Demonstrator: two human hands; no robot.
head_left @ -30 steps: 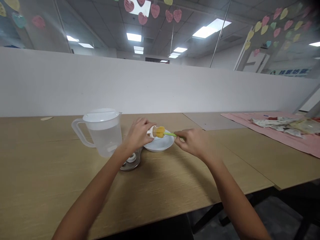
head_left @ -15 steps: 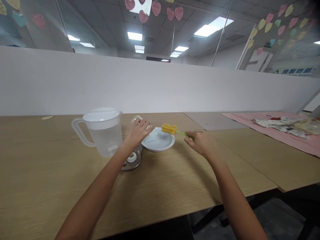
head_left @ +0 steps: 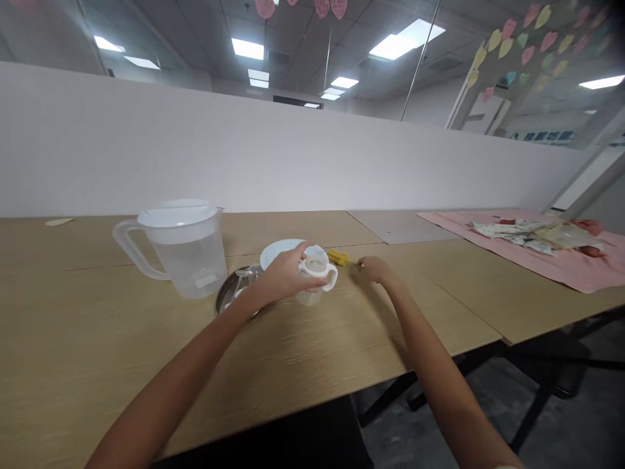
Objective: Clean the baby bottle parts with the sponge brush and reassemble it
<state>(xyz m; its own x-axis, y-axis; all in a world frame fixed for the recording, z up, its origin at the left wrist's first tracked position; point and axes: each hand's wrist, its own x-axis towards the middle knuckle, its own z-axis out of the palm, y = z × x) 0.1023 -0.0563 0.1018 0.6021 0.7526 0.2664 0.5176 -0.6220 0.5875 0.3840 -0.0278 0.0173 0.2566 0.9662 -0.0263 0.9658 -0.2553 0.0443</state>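
- A person's left hand grips a clear container with a white collar and a side handle, its fingers curled around it above the near side of a white dish.
- The right hand pinches the thin green handle of a yellow sponge brush between narrowed fingers, the sponge pointing left, just right of the container and apart from it; whether the sponge touches the table cannot be told.
- The white dish sits on the wood-toned table, partly hidden behind the left hand and the container.
- A round metal tray rests to the near left of the dish, bearing small clear and white pieces, partly covered by the left hand and forearm.
- A translucent pitcher with a white lid stands upright left of the tray, its handle turned to the left.
- At far right, a pink cloth lies spread under crumpled packets.
- A low white wall runs along the far side, with heart-shaped notes on the glass above.
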